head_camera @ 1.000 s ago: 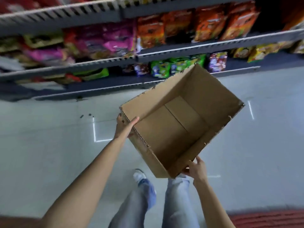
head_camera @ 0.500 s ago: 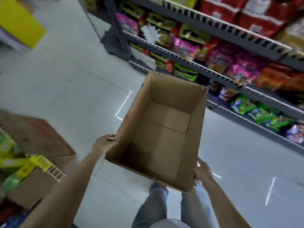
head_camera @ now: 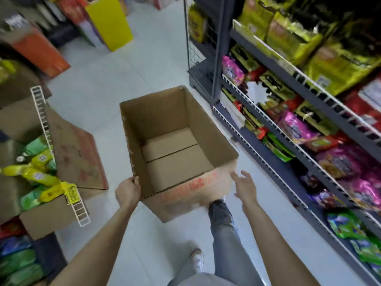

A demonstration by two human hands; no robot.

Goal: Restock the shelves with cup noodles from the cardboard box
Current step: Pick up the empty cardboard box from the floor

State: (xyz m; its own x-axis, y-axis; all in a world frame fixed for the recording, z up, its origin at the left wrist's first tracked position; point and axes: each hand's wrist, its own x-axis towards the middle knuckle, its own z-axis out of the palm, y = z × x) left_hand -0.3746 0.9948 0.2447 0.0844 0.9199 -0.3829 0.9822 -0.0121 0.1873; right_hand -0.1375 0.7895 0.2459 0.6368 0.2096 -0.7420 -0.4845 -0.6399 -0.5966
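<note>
The cardboard box [head_camera: 177, 149] looks empty: its folded bottom flaps are bare and no cup noodles show inside it, so the step in hand is most likely carrying the emptied carton off down the aisle. To do that well, the box wants support on both sides. At present only the left hand [head_camera: 127, 191] grips it, fingers curled over the near-left corner of the rim. The right hand [head_camera: 245, 187] is spread, fingers straight, just beside the near-right corner; motion blur hides whether it touches the cardboard. A one-handed hold at a corner lets a box of this shape swing and tip, so the right hand should take the rim or go under the base before walking on.

The box hangs in front of the person, above the pale floor [head_camera: 107, 83], open side up and tilted slightly, with a leg in grey trousers below its near edge. The shelves [head_camera: 276, 162] of bagged snacks run along the right, close to the box's right wall. On the left stand opened cartons of green and yellow packets [head_camera: 37, 174] with a white wire rail [head_camera: 59, 157] leaning against them, so the path between is narrow and the box should stay central.
</note>
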